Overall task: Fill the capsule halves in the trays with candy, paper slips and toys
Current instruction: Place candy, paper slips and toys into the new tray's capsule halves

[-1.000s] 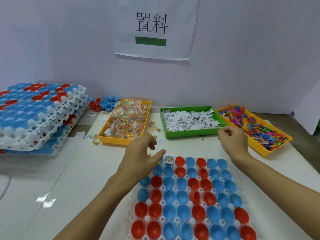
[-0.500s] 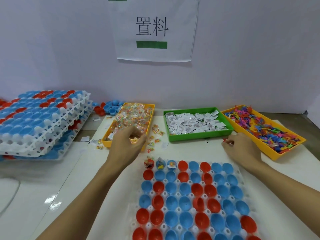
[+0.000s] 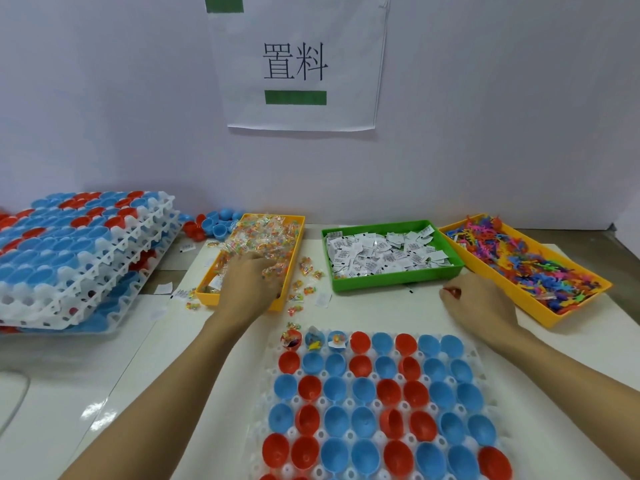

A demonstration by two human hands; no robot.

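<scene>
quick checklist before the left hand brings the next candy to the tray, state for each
1. Left hand is in the candy bin: ok.
2. Candy pinched in its fingers: cannot tell, blurred.
3. Next empty target, the red capsule half fourth in the tray's far row: ok, open and unobstructed.
4. First three halves already filled: ok.
5. Right hand clear of the capsule tray, beside the toy bin: ok.
6. Right hand holds a small red piece: ok; which kind, cannot tell.

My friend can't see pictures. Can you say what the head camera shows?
A person's left hand reaches into a yellow tray of candy while the right hand pinches a small red toy near the toy tray. A green tray of paper slips sits between, above red and blue capsule halves.
</scene>
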